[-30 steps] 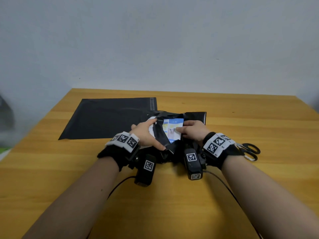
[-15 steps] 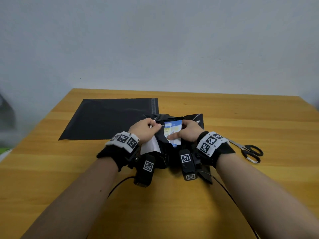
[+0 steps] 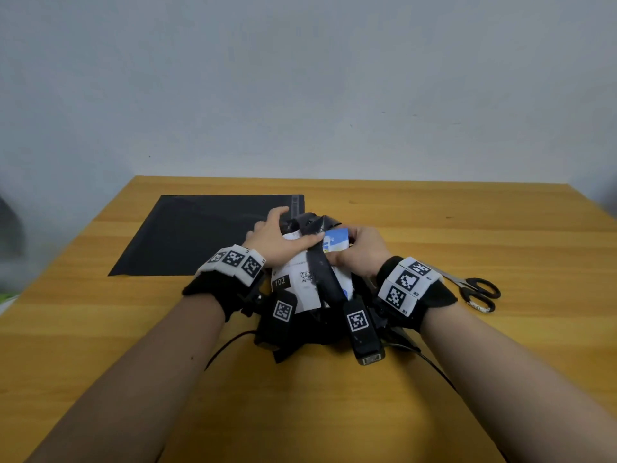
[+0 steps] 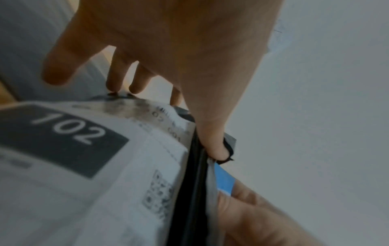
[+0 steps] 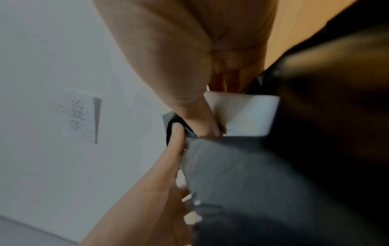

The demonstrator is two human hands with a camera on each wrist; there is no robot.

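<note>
Parcel (image 3: 300,286) between left fingers (image 3: 277,216), right fingers (image 3: 356,236)

The white shipping label (image 3: 295,289) on the black plastic mailer bag (image 3: 327,282) bears the number "102" in white figures on a dark box (image 4: 63,134). Right of that box sits a small square QR code (image 4: 158,191). The rows of digits along the label's upper edge are too blurred to read. The print on the blue and white packet (image 3: 336,240) is too small to make out. The white wristbands (image 3: 405,280) carry square black-and-white coded markers. A white paper note (image 5: 81,116) on the pale wall (image 5: 42,50) has handwritten characters, not legible.
</note>
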